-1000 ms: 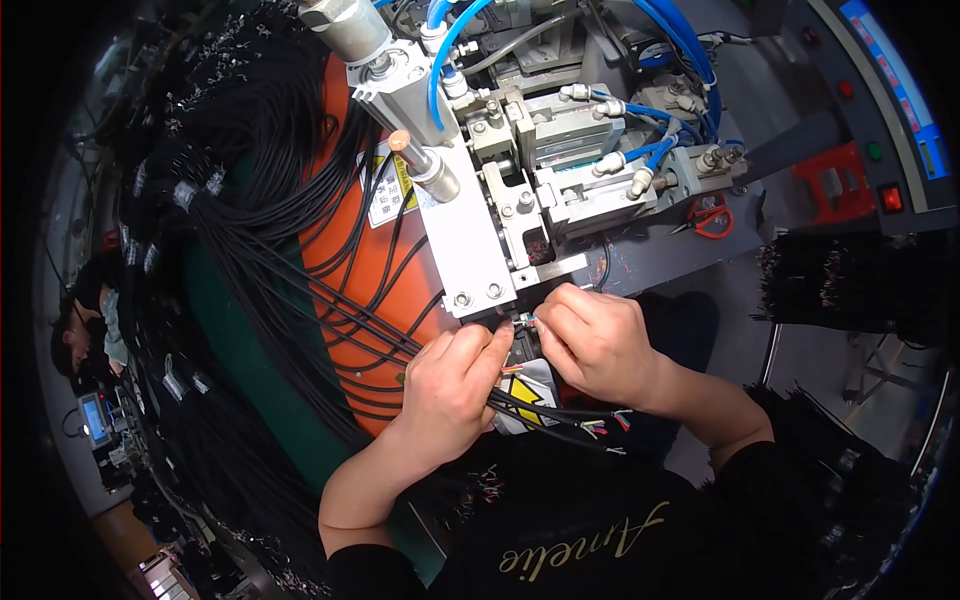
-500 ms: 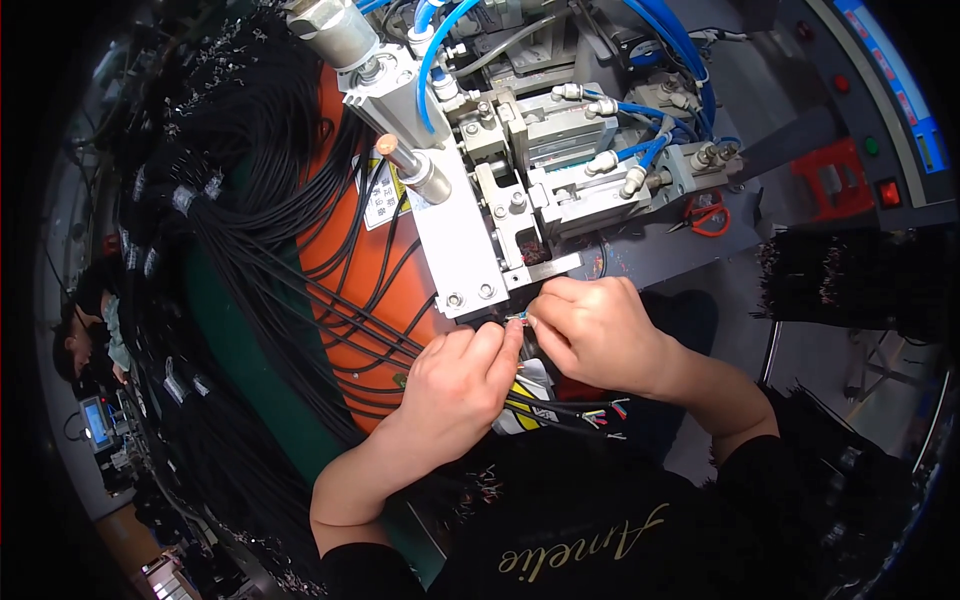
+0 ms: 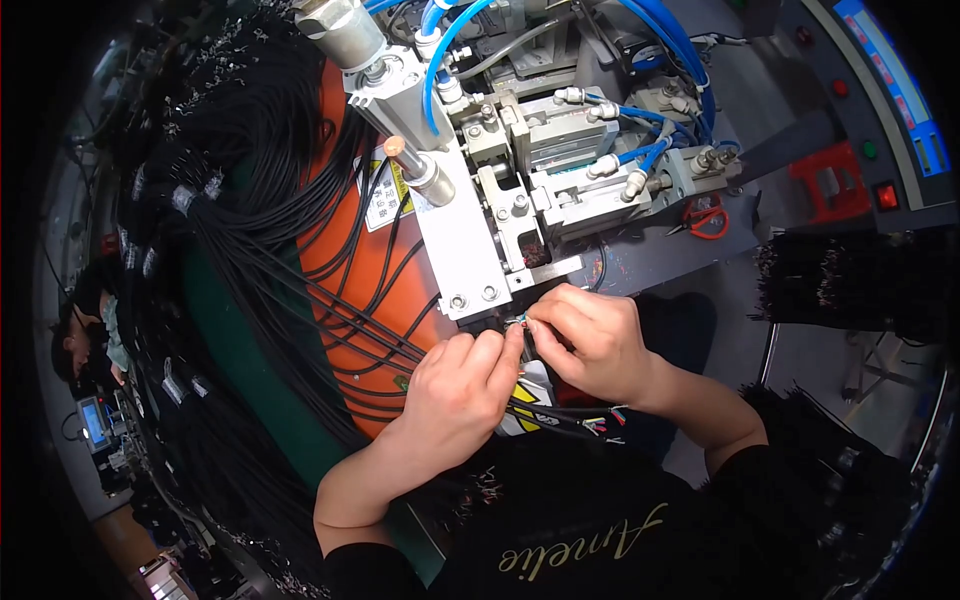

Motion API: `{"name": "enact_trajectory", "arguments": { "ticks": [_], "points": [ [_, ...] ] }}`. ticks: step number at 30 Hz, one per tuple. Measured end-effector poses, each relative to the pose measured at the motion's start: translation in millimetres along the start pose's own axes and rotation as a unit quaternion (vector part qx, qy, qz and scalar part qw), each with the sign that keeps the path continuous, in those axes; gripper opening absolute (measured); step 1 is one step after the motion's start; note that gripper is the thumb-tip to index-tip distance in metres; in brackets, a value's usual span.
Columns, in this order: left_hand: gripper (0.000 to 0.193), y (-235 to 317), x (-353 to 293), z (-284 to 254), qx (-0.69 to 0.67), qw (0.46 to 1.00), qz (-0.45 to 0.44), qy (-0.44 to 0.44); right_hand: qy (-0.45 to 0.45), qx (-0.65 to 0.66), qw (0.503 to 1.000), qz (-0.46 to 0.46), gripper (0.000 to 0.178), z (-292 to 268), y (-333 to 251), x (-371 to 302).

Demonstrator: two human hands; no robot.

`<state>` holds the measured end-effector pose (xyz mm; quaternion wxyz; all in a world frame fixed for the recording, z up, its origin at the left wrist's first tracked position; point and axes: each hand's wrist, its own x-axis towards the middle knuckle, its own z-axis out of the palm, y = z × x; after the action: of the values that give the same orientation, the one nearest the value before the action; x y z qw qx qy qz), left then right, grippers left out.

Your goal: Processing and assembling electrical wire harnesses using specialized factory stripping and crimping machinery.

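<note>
My left hand (image 3: 458,382) is closed, its thumb and forefinger pinching the end of a black cable whose thin coloured wires (image 3: 519,321) show at the fingertips. From the other side, my right hand (image 3: 597,335) pinches at these same wires, thumb against forefinger. The fingertips of both hands nearly meet, just below the front of a metal machine (image 3: 462,255) with a white plate and clamp blocks. Most of the held cable is hidden under my left hand. Below my hands, several black cables (image 3: 560,411) end in loose coloured wires (image 3: 597,425).
Long bundles of black cables (image 3: 250,240) lie over an orange surface (image 3: 400,265) and a green mat (image 3: 235,320) on the left. Red-handled scissors (image 3: 708,222) rest right of the machine, near a red plastic holder (image 3: 830,182). A control panel (image 3: 890,130) stands far right. Another person (image 3: 80,335) is far left.
My right hand's fingers have shifted slightly at the wires, and its forearm has drawn a little inward. My left hand keeps its pinch in nearly the same place.
</note>
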<state>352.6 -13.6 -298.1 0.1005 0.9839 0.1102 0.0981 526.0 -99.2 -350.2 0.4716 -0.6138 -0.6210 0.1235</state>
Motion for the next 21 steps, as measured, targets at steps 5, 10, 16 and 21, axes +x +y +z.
{"name": "enact_trajectory", "arguments": {
  "ticks": [5,10,16,21],
  "points": [
    [0.040,-1,1,0,0.001,1.000,-0.002,-0.009,-0.056,-0.084,0.994,-0.033,0.009,-7,-2,6],
    [0.040,-2,0,1,-0.003,1.000,-0.002,-0.014,-0.107,-0.092,0.990,-0.006,0.008,-11,1,10],
    [0.042,-7,3,1,-0.014,1.000,-0.005,-0.015,-0.032,-0.017,0.999,-0.009,0.006,-6,4,8],
    [0.042,-11,-4,0,-0.045,0.998,-0.031,0.007,-0.085,0.022,0.994,0.057,0.009,-3,10,9]
  ]
}}
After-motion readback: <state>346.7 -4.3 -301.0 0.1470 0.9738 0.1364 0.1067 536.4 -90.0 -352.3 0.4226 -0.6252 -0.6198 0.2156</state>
